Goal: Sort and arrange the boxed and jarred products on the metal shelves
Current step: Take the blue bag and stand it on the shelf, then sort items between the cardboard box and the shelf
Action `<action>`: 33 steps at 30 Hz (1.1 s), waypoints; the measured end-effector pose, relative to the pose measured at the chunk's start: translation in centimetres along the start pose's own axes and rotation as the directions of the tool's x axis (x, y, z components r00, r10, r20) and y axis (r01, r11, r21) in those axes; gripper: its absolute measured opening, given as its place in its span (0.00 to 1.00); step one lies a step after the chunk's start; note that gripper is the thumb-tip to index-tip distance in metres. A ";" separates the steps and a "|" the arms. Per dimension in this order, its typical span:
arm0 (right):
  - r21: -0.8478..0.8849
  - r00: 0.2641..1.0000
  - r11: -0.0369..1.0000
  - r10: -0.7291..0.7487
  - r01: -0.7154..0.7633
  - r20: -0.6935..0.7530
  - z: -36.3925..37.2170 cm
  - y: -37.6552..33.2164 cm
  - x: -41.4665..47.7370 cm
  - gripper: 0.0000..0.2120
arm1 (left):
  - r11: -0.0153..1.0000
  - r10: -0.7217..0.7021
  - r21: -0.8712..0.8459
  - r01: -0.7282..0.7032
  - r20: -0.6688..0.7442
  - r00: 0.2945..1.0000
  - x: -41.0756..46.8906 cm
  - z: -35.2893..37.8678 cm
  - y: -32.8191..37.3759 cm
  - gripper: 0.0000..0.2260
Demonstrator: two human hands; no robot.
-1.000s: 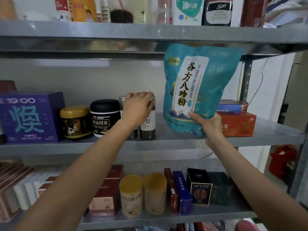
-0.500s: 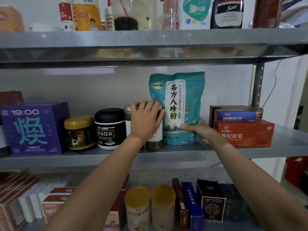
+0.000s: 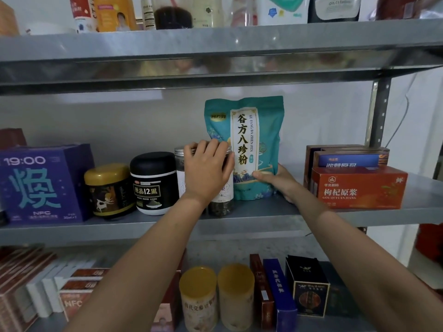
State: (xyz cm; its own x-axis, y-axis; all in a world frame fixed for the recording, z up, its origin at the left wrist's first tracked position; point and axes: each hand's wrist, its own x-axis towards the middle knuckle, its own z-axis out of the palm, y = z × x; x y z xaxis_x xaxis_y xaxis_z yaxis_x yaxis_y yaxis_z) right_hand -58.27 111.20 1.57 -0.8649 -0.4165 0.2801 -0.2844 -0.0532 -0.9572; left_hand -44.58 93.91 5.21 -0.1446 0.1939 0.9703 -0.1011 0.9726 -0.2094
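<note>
Though crowded, grey metal shelves (image 3: 263,219)

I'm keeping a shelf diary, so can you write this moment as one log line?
left hand: grips clear jar | right hand: holds teal pouch upright | place: middle metal shelf | stage: pouch standing beside jar

One head-worn view looks straight at the metal shelves from close up. The middle shelf (image 3: 263,213) crosses frame centre, the upper shelf (image 3: 215,47) the top and the lower shelf (image 3: 359,325) the bottom edge.
</note>
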 end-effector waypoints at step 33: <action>-0.990 0.863 0.140 -0.495 -0.034 -0.100 -11.5 -2.8 -13.9 0.33 | 0.982 -0.151 -0.051 0.183 0.372 0.916 -0.2 -2.9 1.5 0.24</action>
State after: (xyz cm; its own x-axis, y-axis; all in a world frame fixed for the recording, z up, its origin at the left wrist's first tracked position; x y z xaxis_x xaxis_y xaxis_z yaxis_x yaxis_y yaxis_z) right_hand -50.15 127.59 1.23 -0.6472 -0.2429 0.7226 -0.4200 0.9047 -0.0720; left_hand -41.88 95.74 5.09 -0.4832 -0.0173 0.8753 -0.0751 0.9969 -0.0217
